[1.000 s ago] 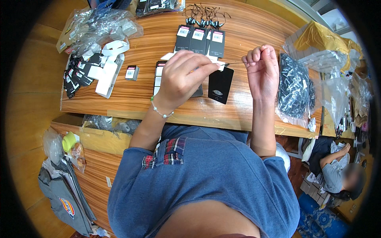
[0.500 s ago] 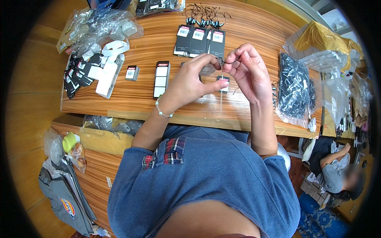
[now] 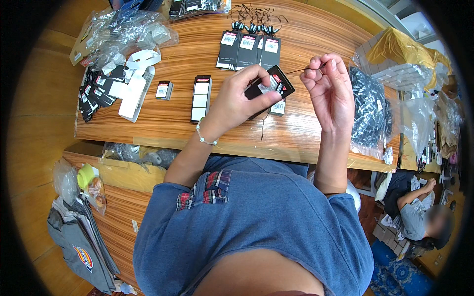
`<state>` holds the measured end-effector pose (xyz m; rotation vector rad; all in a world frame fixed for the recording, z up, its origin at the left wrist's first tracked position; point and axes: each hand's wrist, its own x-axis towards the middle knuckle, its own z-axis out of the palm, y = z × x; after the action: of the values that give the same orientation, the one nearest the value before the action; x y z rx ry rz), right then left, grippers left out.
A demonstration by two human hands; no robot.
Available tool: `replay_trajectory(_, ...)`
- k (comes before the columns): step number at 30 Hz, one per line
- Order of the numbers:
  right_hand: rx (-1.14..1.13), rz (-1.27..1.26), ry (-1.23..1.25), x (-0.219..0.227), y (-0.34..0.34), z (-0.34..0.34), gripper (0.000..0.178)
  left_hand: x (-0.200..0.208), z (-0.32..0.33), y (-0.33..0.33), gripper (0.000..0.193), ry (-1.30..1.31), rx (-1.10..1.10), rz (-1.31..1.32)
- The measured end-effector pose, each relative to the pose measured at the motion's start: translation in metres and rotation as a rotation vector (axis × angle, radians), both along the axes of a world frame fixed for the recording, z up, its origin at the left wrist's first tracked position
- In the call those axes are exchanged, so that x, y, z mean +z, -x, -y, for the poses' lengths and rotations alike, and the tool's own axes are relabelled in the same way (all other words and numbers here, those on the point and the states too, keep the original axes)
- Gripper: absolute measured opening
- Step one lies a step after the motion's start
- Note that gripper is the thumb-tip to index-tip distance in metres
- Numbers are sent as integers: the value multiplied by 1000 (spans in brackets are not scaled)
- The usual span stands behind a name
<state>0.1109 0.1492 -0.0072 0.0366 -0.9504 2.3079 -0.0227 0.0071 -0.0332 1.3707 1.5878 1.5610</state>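
My left hand (image 3: 242, 96) grips a black hang tag (image 3: 282, 83) between thumb and fingers, its printed face tilted toward me. A thin black cord (image 3: 301, 70) runs from the tag's corner to my right hand (image 3: 328, 89), whose thumb and fingertips pinch its far end. Another thin dark strand hangs down below the tag. Under it, partly hidden, lies a small stack of labelled tags (image 3: 278, 107). Beyond my hands, several finished-looking tags (image 3: 247, 52) lie overlapped in a row, with black cords (image 3: 254, 24) spread out at their tops.
Left of my hands are a tall tag stack (image 3: 201, 98), a small tag stack (image 3: 164, 91) and a loose tag pile (image 3: 96, 93). A bag of black cords (image 3: 368, 106) lies at right. Clear plastic bags (image 3: 133, 32) fill the far left. A person (image 3: 419, 212) sits at lower right.
My right hand has moved right and drawn the cord out taut. My left hand has turned the tag, so its printed face now shows.
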Motion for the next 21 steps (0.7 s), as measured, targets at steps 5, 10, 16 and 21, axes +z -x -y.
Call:
replay_trajectory(5,-45,10,-46,0,-1,6,15,10,-3,-8,15,88,141,-135)
replay_trajectory(10,-155,85,-206,0,-6,8,17,3,-7,-3,11,-130,210,-313)
replay_trajectory(16,-288,321,-428,9,-8,18,18,10,-4,-3,10,-153,302,-615)
replay_trajectory(21,-271,438,-561,10,-6,23,19,20,3,-9,8,-16,138,-123)
